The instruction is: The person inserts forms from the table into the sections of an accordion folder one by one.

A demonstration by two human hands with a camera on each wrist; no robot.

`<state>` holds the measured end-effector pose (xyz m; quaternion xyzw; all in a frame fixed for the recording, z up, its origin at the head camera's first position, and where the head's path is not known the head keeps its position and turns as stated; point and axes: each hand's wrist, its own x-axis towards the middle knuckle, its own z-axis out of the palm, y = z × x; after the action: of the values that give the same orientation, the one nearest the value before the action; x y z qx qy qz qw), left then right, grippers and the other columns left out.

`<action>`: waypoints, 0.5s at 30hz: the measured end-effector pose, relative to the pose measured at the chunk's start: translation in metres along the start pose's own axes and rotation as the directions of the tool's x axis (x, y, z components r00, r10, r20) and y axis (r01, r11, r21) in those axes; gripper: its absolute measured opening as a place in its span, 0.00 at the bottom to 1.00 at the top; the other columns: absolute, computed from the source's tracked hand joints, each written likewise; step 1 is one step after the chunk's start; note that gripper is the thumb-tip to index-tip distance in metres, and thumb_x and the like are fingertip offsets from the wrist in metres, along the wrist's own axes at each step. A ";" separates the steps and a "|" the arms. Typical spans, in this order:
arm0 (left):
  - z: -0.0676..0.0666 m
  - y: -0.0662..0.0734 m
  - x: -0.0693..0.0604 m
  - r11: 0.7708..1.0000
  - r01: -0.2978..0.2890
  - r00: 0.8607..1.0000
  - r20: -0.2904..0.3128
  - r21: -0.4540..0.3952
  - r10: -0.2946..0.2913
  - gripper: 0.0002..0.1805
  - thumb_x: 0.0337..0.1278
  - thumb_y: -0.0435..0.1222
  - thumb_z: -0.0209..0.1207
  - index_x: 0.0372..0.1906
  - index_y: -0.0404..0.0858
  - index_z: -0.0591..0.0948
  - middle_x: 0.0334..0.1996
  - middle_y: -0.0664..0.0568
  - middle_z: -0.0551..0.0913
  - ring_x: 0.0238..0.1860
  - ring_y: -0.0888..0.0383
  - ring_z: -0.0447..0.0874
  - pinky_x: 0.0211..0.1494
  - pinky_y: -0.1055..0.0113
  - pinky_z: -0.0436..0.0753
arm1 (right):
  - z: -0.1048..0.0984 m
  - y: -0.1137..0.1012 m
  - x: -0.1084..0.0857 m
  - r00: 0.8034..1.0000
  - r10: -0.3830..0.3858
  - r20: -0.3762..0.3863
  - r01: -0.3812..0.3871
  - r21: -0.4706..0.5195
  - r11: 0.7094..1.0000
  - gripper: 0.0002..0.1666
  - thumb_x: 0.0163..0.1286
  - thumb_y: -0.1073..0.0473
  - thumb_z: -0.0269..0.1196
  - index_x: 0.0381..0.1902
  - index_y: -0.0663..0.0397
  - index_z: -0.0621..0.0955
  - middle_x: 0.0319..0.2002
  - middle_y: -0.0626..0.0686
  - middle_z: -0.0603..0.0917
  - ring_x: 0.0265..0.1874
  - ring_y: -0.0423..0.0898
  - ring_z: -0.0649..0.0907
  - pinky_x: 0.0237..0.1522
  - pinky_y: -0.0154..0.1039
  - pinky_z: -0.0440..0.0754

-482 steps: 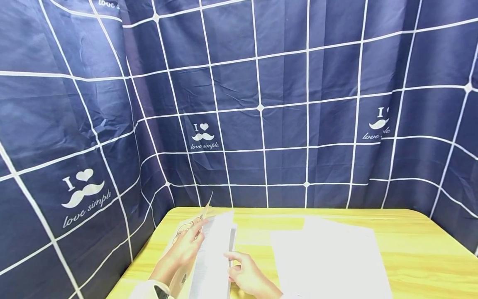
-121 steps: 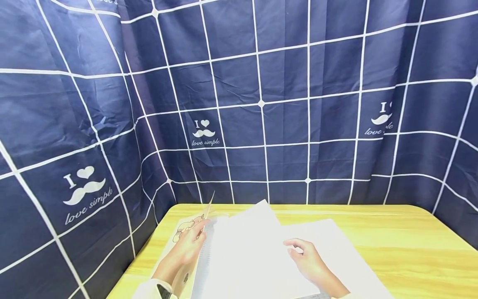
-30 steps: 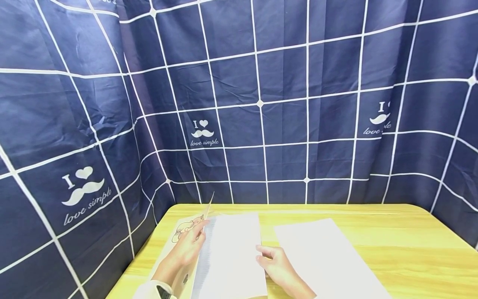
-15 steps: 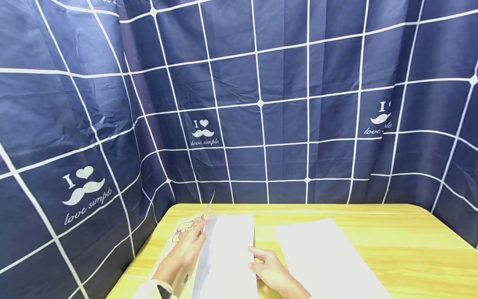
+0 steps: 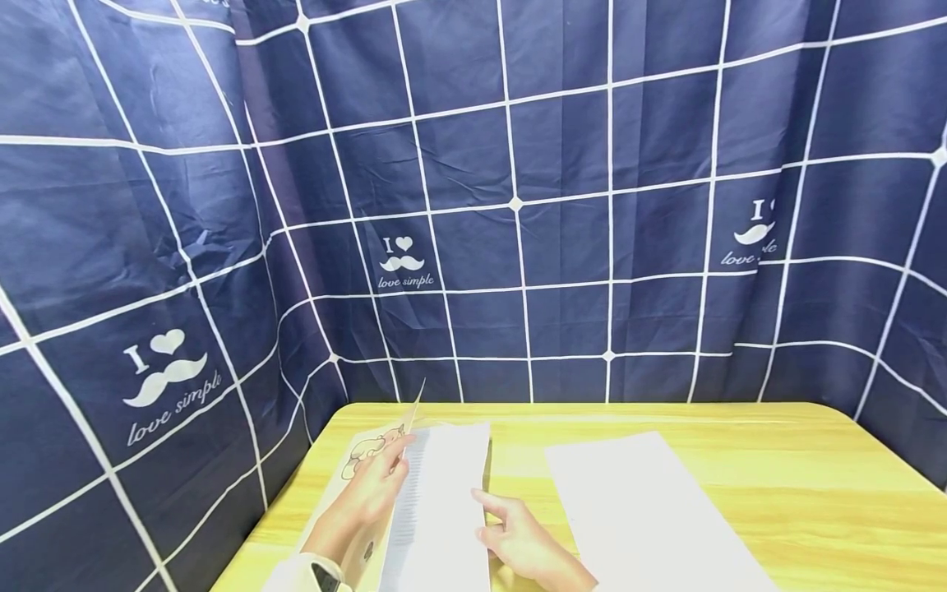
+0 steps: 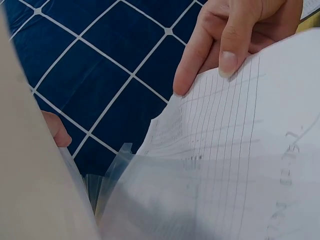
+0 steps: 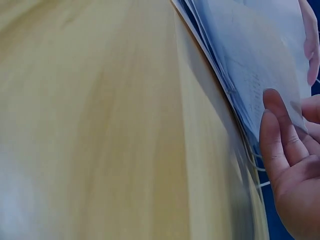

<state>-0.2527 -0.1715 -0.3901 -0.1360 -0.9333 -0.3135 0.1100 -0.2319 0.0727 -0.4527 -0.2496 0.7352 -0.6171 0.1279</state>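
In the head view a document folder lies at the left of the table, its pale cover (image 5: pixel 364 460), printed with a cartoon drawing, raised and tilted. My left hand (image 5: pixel 373 481) holds that cover near its far edge; in the left wrist view one fingertip (image 6: pixel 57 130) shows past the cover. My right hand (image 5: pixel 521 534) pinches the edge of a white printed sheet (image 5: pixel 451 493) with thumb and fingers. Ruled lines run over this paper (image 6: pixel 225 105) in the left wrist view, and its lower part lies behind a clear plastic sleeve (image 6: pixel 165 195). Several sleeves (image 7: pixel 235 65) are stacked under my right hand.
More white paper (image 5: pixel 651 510) lies flat on the yellow wood-grain table (image 5: pixel 814 485), to the right of my right hand. A dark blue curtain (image 5: pixel 562 247) with white grid lines hangs behind the table and along its left side.
Since 4 seconds ago a white sheet and my right hand have moved left onto the folder. Over the last second the hand slides further left with the sheet's edge. The left hand stays put.
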 end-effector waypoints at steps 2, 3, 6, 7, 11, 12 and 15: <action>0.000 0.000 0.000 1.000 -0.002 1.000 -0.001 -0.001 0.002 0.21 0.67 0.36 0.44 0.64 0.41 0.71 0.64 0.42 0.70 0.57 0.43 0.75 0.62 0.46 0.69 | 0.003 0.000 0.002 1.000 -0.001 0.004 0.001 -0.003 1.000 0.35 0.66 0.65 0.54 0.70 0.63 0.59 0.67 0.69 0.62 0.10 0.31 0.61 0.12 0.22 0.64; 0.000 0.000 0.000 1.000 -0.003 1.000 -0.001 -0.001 0.003 0.21 0.67 0.36 0.44 0.64 0.42 0.71 0.64 0.41 0.69 0.58 0.43 0.75 0.62 0.46 0.69 | 0.004 -0.001 0.002 1.000 -0.001 0.006 0.001 -0.004 1.000 0.35 0.66 0.66 0.53 0.70 0.63 0.59 0.67 0.70 0.61 0.10 0.31 0.61 0.12 0.22 0.64; 0.000 0.000 0.000 1.000 -0.001 1.000 0.001 -0.005 0.001 0.22 0.68 0.36 0.43 0.64 0.43 0.71 0.65 0.41 0.68 0.59 0.43 0.74 0.63 0.46 0.68 | 0.007 -0.001 0.004 1.000 -0.006 0.013 0.006 -0.003 1.000 0.35 0.65 0.67 0.53 0.70 0.63 0.60 0.68 0.71 0.59 0.09 0.31 0.60 0.12 0.22 0.64; 0.000 0.000 0.000 1.000 0.000 1.000 0.001 -0.006 0.000 0.22 0.68 0.36 0.43 0.64 0.43 0.70 0.65 0.41 0.68 0.59 0.43 0.73 0.63 0.46 0.68 | 0.008 -0.002 0.004 1.000 -0.006 0.012 0.006 -0.004 1.000 0.35 0.64 0.67 0.53 0.70 0.63 0.60 0.68 0.70 0.60 0.09 0.31 0.60 0.12 0.22 0.64; 0.000 0.000 0.000 1.000 0.003 1.000 -0.003 -0.004 -0.003 0.22 0.68 0.36 0.43 0.64 0.43 0.70 0.66 0.41 0.68 0.61 0.43 0.72 0.64 0.46 0.67 | 0.012 -0.004 0.006 1.000 -0.014 0.013 0.014 -0.013 1.000 0.36 0.63 0.68 0.53 0.70 0.64 0.60 0.67 0.69 0.62 0.09 0.31 0.60 0.12 0.22 0.64; 0.000 0.000 0.000 1.000 0.001 1.000 -0.006 -0.003 -0.001 0.22 0.68 0.36 0.43 0.64 0.43 0.70 0.65 0.41 0.68 0.60 0.43 0.72 0.64 0.46 0.67 | 0.013 -0.004 0.006 1.000 -0.013 0.014 0.013 -0.011 1.000 0.36 0.63 0.69 0.52 0.70 0.64 0.60 0.67 0.69 0.62 0.09 0.31 0.60 0.12 0.22 0.64; 0.001 0.000 0.000 1.000 -0.005 1.000 -0.009 -0.005 0.005 0.22 0.67 0.35 0.43 0.64 0.43 0.71 0.65 0.41 0.69 0.60 0.43 0.73 0.64 0.46 0.67 | 0.015 -0.004 0.008 1.000 -0.016 0.015 0.016 -0.013 1.000 0.36 0.63 0.69 0.52 0.70 0.64 0.59 0.68 0.70 0.60 0.09 0.31 0.60 0.12 0.22 0.64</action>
<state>-0.2525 -0.1712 -0.3910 -0.1372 -0.9318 -0.3159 0.1144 -0.2300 0.0556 -0.4513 -0.2609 0.7364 -0.6112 0.1268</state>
